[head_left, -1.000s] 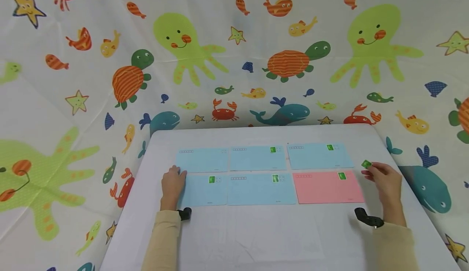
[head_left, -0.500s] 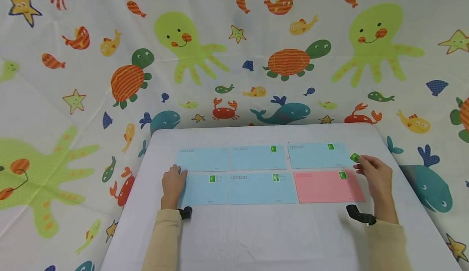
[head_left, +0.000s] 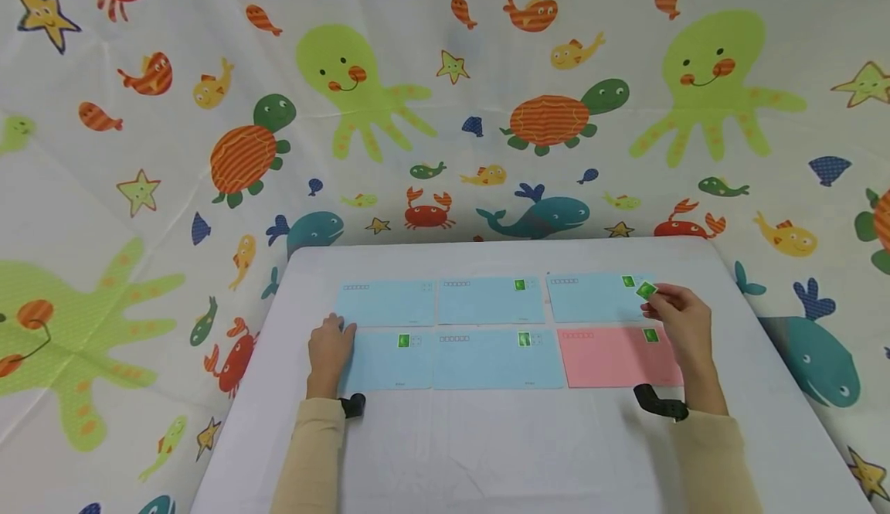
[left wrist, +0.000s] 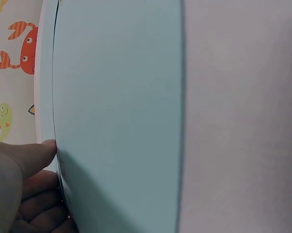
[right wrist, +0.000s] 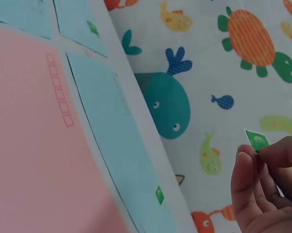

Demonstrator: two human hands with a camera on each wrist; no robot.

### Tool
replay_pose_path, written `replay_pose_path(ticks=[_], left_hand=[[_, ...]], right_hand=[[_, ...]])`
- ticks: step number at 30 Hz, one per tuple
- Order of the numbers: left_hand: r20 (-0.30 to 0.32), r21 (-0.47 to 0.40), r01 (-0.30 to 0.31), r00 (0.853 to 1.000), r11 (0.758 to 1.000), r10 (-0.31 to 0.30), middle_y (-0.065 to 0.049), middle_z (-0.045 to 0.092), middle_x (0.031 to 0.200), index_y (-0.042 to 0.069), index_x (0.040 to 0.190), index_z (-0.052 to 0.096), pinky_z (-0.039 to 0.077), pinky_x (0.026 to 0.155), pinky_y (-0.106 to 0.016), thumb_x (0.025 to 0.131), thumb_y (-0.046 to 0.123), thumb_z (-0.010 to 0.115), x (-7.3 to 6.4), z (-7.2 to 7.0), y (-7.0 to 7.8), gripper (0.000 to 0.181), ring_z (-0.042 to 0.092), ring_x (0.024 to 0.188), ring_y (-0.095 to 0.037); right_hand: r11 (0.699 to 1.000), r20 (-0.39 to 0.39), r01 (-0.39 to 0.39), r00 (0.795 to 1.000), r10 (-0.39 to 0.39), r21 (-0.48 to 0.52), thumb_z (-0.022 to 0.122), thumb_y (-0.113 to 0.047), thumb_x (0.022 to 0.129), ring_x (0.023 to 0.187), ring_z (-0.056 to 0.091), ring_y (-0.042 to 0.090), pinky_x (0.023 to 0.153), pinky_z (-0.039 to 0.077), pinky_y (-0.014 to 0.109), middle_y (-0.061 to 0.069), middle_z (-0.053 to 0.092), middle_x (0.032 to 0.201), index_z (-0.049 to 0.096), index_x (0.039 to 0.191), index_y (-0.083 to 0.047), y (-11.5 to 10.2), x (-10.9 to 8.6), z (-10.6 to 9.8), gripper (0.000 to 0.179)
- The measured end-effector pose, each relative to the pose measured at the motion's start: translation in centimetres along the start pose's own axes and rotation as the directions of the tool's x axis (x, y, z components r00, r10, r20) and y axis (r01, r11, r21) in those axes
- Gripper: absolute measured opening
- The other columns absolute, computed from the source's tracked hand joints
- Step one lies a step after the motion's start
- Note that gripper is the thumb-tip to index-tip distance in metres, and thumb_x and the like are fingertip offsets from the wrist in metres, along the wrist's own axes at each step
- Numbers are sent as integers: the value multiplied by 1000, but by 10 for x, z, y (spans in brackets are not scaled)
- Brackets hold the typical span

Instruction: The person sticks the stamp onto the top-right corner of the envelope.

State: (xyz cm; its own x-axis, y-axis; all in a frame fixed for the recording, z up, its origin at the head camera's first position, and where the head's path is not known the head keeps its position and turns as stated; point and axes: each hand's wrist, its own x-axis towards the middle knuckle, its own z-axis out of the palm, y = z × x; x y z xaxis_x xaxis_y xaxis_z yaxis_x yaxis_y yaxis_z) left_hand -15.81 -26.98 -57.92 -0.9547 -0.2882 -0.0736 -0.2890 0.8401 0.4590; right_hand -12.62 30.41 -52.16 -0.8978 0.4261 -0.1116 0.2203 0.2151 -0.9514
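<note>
In the head view my right hand pinches a small green postage stamp between thumb and fingers, over the right end of the upper-right blue envelope. The right wrist view shows the same stamp with its white edge, raised at the fingertips. My left hand rests at the left edge of the lower-left blue envelope, below the upper-left one. In the left wrist view its thumb touches the line where these two envelopes meet. The other fingers lie beside the thumb, partly hidden.
Envelopes lie in two rows on the white table. Among them are a pink envelope at front right and blue ones in the middle. Several carry green stamps near the upper right corner. A sea-animal patterned cloth hangs behind.
My right hand has moved left with the stamp, from beside the envelopes to over the upper-right blue one. The left hand has stayed in place.
</note>
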Motion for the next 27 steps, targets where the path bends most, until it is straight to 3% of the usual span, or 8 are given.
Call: replay_pose_path(ticks=[7,16,22,27], left_hand=[[-25,-22,-2,1000,1000,1,-34,48,144,-12,136,53,42,109,-60,101,24,55,-1,3,-4,50,48,133,-52],[-52,-46,-11,999,999,8,-34,50,142,-12,135,54,44,108,-59,101,22,57,-3,2,0,48,50,131,-51],[-49,-49,6,999,999,-9,-33,50,144,-11,136,54,43,109,-58,101,22,57,-4,2,1,48,49,132,-50],[-49,-52,6,999,999,-9,-32,48,146,-10,136,55,42,110,-58,101,23,57,-2,2,-1,48,47,134,-50]], right_hand=[[995,41,48,998,-51,84,61,-23,100,71,69,3,70,59,15,-12,67,87,61,117,-5,-9,1,28,25],[996,118,81,989,-84,34,58,-27,102,74,68,1,75,58,15,-1,65,96,58,125,0,-13,7,62,35],[995,147,95,984,-97,21,57,-25,102,74,66,1,74,57,12,15,65,105,57,126,1,-19,10,85,35],[996,174,83,981,-85,24,57,-25,103,74,66,2,75,56,11,9,64,102,56,130,-2,-26,11,102,36]])
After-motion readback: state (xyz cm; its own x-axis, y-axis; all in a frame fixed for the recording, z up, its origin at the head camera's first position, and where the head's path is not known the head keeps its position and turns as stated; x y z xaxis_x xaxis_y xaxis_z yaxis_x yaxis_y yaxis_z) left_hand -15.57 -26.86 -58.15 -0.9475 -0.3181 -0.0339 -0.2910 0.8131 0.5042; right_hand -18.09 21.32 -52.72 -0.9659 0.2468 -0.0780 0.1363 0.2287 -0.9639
